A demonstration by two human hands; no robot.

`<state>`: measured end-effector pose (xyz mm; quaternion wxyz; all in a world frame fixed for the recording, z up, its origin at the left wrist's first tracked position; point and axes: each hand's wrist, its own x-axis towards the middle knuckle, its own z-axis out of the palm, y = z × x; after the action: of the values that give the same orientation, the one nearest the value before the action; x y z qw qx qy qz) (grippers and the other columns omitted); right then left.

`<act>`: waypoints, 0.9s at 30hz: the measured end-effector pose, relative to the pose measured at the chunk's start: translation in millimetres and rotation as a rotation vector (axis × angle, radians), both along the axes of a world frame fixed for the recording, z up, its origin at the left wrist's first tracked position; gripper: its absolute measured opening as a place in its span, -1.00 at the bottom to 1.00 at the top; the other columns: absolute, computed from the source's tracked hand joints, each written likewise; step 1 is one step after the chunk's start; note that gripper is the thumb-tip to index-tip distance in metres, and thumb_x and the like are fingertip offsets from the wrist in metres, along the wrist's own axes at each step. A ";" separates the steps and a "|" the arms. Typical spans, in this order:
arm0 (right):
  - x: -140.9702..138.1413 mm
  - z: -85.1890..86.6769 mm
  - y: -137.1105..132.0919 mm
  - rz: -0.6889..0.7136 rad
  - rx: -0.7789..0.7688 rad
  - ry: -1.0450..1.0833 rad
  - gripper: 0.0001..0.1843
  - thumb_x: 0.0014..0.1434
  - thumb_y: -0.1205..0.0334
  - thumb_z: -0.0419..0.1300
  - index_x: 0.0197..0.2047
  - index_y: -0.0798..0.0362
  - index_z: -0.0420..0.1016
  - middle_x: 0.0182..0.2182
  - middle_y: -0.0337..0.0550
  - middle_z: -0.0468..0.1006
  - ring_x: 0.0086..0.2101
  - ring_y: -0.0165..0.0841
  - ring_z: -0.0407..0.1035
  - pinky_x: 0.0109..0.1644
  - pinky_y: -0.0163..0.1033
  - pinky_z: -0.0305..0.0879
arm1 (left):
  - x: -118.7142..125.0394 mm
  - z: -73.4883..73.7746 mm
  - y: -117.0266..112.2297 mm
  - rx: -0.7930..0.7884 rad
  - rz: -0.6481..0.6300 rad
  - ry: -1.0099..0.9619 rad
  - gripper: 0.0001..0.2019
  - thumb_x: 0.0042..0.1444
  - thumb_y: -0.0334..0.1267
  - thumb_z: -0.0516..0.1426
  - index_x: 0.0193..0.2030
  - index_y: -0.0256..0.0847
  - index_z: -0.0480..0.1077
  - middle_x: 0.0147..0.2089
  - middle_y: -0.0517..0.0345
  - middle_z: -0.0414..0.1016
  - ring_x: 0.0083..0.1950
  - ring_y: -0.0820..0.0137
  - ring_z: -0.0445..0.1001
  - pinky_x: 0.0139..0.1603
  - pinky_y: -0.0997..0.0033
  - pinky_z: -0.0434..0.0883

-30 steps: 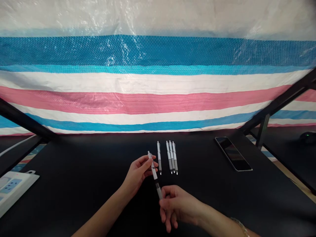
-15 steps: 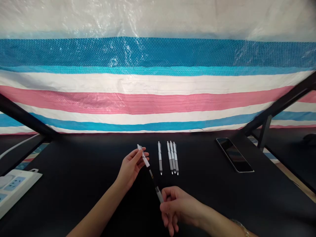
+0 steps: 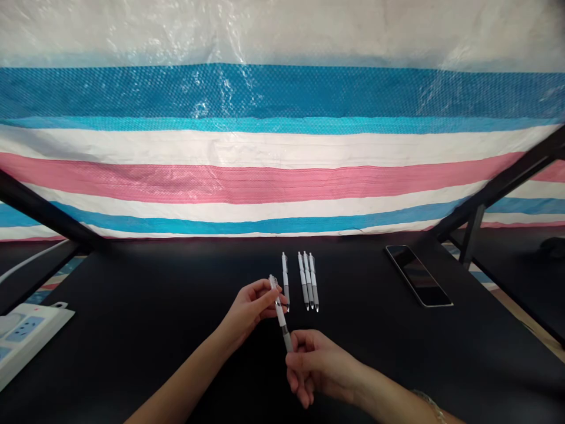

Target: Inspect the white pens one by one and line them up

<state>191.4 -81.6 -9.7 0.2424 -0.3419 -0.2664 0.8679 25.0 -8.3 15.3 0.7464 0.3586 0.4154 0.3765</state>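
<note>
Both of my hands are closed on one pen (image 3: pixel 281 315): the left hand (image 3: pixel 251 307) pinches its white upper barrel between thumb and fingers, and the right hand (image 3: pixel 318 360) pinches its grey lower part. My right fingers cover the writing tip, so I cannot see it, and whether the two parts meet fully at the dark, clear-looking section between them I cannot tell. My left fingertips also hide a little of the lower end of a single pen (image 3: pixel 285 271) lying behind. At the left edge, the power strip (image 3: pixel 44 330) is cut off; at the right edge, a dark object (image 3: pixel 554 247) is too dim to recognise. I count five pens: one in my hands, the single one, and a group of three pens (image 3: pixel 308 280) side by side to its right. There is one phone (image 3: pixel 418 275), farther right on the black desk (image 3: pixel 176 277). The pen which I hold is slim, with a clip near its top, and it slants above the desk, its grey end toward me.
</note>
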 end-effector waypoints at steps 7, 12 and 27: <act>-0.2 1.2 -0.4 -0.059 -0.001 0.019 -0.61 -0.03 0.09 0.29 -0.42 0.06 0.11 -0.64 -0.30 0.42 -0.73 -0.56 0.21 -0.65 -0.45 0.00 | -1.7 4.4 -0.9 0.041 -0.058 0.016 -0.80 -0.03 -0.20 0.26 -0.34 -0.29 0.43 -0.37 0.04 0.53 -0.33 0.32 0.54 -0.30 0.42 0.45; -0.1 -0.9 -1.5 -0.045 -0.016 0.033 -0.64 0.03 0.00 0.22 -0.39 0.13 0.25 -0.62 -0.25 0.41 -0.70 -0.53 0.25 -0.62 -0.42 0.02 | -1.7 -1.3 -0.3 0.022 -0.091 -0.058 -0.84 0.05 -0.22 0.20 -0.33 -0.28 0.42 -0.37 0.07 0.50 -0.31 0.33 0.53 -0.25 0.41 0.43; 0.3 -3.1 0.5 -0.131 -0.008 0.083 -0.64 0.10 -0.02 0.15 -0.29 0.16 0.30 -0.57 -0.17 0.44 -0.56 -0.46 0.32 -0.52 -0.38 0.20 | 0.2 0.0 -2.4 0.046 -0.018 -0.080 -0.85 0.05 -0.23 0.19 -0.28 -0.26 0.43 -0.36 0.07 0.50 -0.30 0.31 0.51 -0.23 0.38 0.42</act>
<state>191.8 -81.1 -12.8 0.3082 -0.3232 -0.2296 0.8648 25.2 -10.7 15.4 0.7575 0.3639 0.3731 0.3932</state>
